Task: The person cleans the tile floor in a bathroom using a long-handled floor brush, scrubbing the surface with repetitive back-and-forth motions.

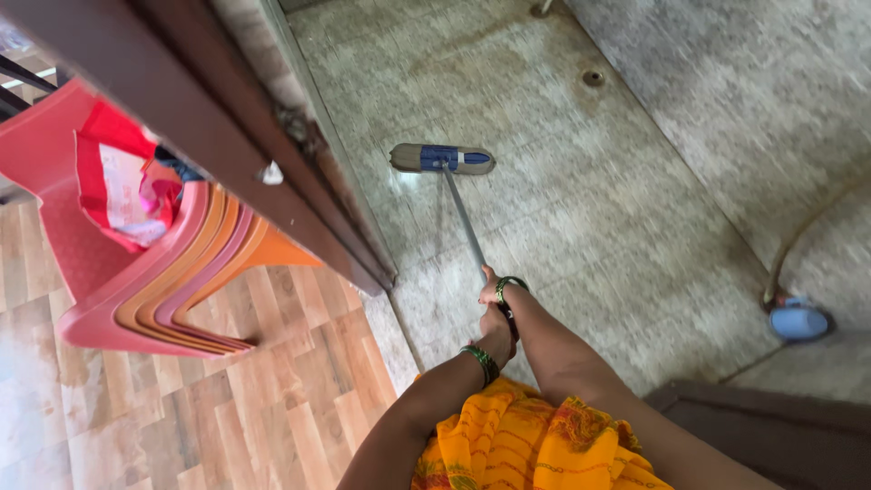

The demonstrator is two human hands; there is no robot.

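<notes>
Head cam view, looking straight down: I've got both hands stacked on the mop handle [464,222], right hand [494,290] further out along the pole and left hand [496,334] tucked right behind it, both grips wrapped tight around the handle so I can push with some weight behind it. The pole runs out toward 11 o'clock and the flat mop head [442,159], grey with a blue clamp in the middle, sits flat on the stone floor [626,181] close to the door frame [227,127], which makes sense since that's the edge where grime collects. Floor looks a bit wet and shiny just under the head. Over at 9 o'clock there's a stack of plastic chairs [154,290] on the wood-look flooring [181,417], nested together so they're out of the way. At 3 o'clock a blue hose fitting [798,321] lies on the stone, well apart from the mop. Small drain [592,78] up at 12.
</notes>
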